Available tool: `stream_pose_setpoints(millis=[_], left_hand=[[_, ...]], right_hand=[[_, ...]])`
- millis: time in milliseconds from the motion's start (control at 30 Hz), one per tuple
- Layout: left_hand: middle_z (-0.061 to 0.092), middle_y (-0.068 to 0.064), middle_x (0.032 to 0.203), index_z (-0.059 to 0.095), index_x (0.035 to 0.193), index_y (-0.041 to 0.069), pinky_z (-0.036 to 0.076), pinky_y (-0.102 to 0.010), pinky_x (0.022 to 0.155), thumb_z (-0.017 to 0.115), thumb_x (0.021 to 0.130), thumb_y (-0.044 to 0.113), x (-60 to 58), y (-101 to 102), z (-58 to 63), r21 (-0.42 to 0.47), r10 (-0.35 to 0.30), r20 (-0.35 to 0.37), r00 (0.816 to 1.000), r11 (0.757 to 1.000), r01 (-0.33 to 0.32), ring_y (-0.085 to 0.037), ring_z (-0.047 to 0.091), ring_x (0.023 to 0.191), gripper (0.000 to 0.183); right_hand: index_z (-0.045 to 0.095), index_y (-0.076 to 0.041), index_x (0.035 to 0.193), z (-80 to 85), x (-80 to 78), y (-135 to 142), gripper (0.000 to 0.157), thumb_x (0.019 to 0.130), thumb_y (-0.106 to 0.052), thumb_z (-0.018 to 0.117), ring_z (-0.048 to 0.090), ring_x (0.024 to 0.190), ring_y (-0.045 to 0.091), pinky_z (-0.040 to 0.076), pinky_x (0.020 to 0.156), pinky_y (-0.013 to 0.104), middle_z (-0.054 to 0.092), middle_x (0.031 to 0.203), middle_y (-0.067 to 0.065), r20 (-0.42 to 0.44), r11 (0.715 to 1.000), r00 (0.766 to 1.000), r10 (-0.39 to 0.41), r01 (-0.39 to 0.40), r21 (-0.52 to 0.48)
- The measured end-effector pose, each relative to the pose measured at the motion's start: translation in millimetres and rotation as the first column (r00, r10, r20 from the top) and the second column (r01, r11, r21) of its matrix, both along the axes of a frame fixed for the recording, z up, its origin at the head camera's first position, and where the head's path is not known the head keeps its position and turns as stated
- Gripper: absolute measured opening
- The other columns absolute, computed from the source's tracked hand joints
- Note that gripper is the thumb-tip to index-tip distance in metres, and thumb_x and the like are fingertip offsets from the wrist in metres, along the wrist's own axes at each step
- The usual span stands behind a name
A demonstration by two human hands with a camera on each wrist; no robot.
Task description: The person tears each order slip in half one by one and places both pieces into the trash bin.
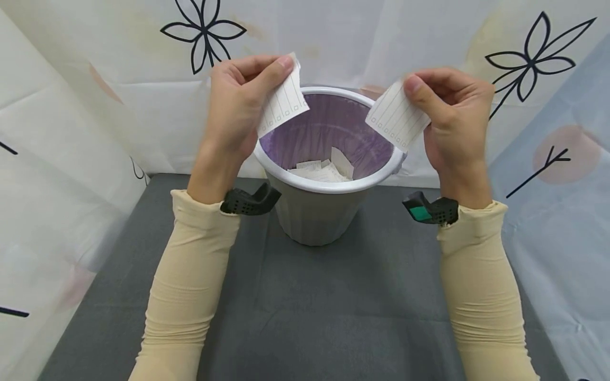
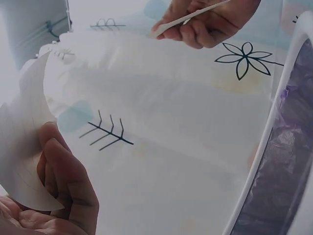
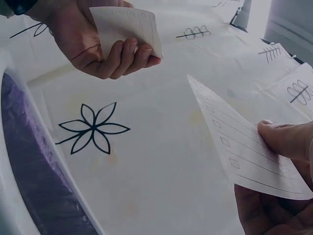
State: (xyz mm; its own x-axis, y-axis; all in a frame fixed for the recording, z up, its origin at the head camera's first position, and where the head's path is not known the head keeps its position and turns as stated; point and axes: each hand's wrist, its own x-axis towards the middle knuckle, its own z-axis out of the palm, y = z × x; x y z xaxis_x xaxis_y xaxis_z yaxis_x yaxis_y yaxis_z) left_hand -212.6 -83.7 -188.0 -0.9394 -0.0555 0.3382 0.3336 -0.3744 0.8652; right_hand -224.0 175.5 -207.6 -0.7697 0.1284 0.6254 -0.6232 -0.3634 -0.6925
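Over the left side of a grey bin [image 1: 312, 211], my left hand [image 1: 238, 100] pinches a piece of lined paper [image 1: 284, 103] between thumb and fingers. My right hand [image 1: 452, 111] pinches a second piece of lined paper [image 1: 397, 116] above the bin's right rim. Small printed boxes run along one edge of both pieces. In the left wrist view the left piece [image 2: 24, 142] curves away from the fingers; the right piece [image 3: 249, 152] shows its lines and boxes in the right wrist view. The hands are well apart. Several scraps of paper [image 1: 321, 172] lie inside the bin.
A purple liner [image 1: 324, 119] lines the bin under its white rim. The bin stands on a dark grey tabletop [image 1: 324, 307]. Behind it hangs a white cloth [image 1: 343, 37] with black flower drawings, and patterned cloth also closes off both sides.
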Motion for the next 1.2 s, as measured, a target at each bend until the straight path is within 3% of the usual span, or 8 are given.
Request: stream_pose_setpoints(millis=[233, 433, 600, 833, 967, 1200], left_hand=[[0.068, -0.014, 0.078, 0.077, 0.087, -0.004, 0.051, -0.022, 0.054, 0.072, 0.092, 0.0, -24.8, 13, 0.1, 0.033, -0.011, 0.032, 0.999, 0.999, 0.01, -0.016, 0.062, 0.059, 0.009], [0.067, -0.012, 0.078, 0.075, 0.081, -0.002, 0.051, -0.022, 0.053, 0.071, 0.093, 0.0, -44.8, 20, -4.7, 0.058, -0.012, 0.085, 0.996, 0.998, 0.007, -0.016, 0.062, 0.059, 0.013], [0.067, -0.011, 0.078, 0.075, 0.079, -0.001, 0.05, -0.021, 0.053, 0.071, 0.093, 0.0, -58.0, 23, -9.9, 0.063, 0.003, 0.126, 0.992, 0.998, -0.011, -0.015, 0.061, 0.059, 0.014], [0.068, -0.011, 0.082, 0.075, 0.082, 0.0, 0.052, -0.022, 0.055, 0.072, 0.093, 0.002, -71.7, 24, -15.8, 0.027, 0.016, 0.18, 0.983, 0.999, -0.021, -0.016, 0.063, 0.06, 0.011], [0.069, -0.012, 0.087, 0.075, 0.085, -0.002, 0.053, -0.023, 0.055, 0.072, 0.093, 0.001, -77.5, 25, -18.7, -0.001, 0.02, 0.19, 0.982, 1.0, -0.02, -0.017, 0.064, 0.063, 0.009], [0.067, -0.011, 0.089, 0.076, 0.092, -0.003, 0.052, -0.022, 0.056, 0.073, 0.093, 0.004, -84.5, 24, -24.9, -0.103, 0.031, 0.226, 0.974, 0.995, -0.008, -0.015, 0.062, 0.065, 0.008]], right_hand=[[0.072, 0.015, 0.083, 10.0, -30.8, -11, 0.003, 0.083, 0.018, 0.073, 0.063, 0.072, 0.023, 0.056, 0.066, 0.029, 0.067, 0.081, 0.018, 0.15, 0.986, 0.979, 0.135, -0.118, -0.119], [0.073, 0.013, 0.084, 8.4, -52.9, -22, 0.007, 0.087, 0.017, 0.068, 0.063, 0.07, 0.023, 0.055, 0.06, 0.028, 0.064, 0.083, 0.017, 0.251, 0.975, 0.949, 0.19, -0.152, -0.165], [0.073, 0.012, 0.084, 2.3, -66.4, -30, 0.006, 0.088, 0.015, 0.069, 0.065, 0.067, 0.023, 0.055, 0.057, 0.026, 0.065, 0.084, 0.017, 0.282, 0.977, 0.938, 0.199, -0.168, -0.132], [0.075, 0.008, 0.08, -8.0, -80.8, -35, 0.009, 0.085, 0.014, 0.073, 0.066, 0.061, 0.019, 0.054, 0.054, 0.023, 0.069, 0.078, 0.014, 0.355, 0.992, 0.927, 0.122, -0.121, -0.026], [0.076, 0.005, 0.081, -12.9, -84.9, -34, 0.007, 0.084, 0.011, 0.076, 0.066, 0.062, 0.017, 0.054, 0.056, 0.022, 0.07, 0.078, 0.013, 0.357, 0.995, 0.932, 0.059, -0.086, 0.059], [0.079, 0.0, 0.08, -19.1, -87.0, -35, 0.007, 0.082, 0.006, 0.08, 0.064, 0.066, 0.013, 0.051, 0.062, 0.021, 0.072, 0.078, 0.007, 0.27, 0.955, 0.96, -0.077, -0.007, 0.298]])
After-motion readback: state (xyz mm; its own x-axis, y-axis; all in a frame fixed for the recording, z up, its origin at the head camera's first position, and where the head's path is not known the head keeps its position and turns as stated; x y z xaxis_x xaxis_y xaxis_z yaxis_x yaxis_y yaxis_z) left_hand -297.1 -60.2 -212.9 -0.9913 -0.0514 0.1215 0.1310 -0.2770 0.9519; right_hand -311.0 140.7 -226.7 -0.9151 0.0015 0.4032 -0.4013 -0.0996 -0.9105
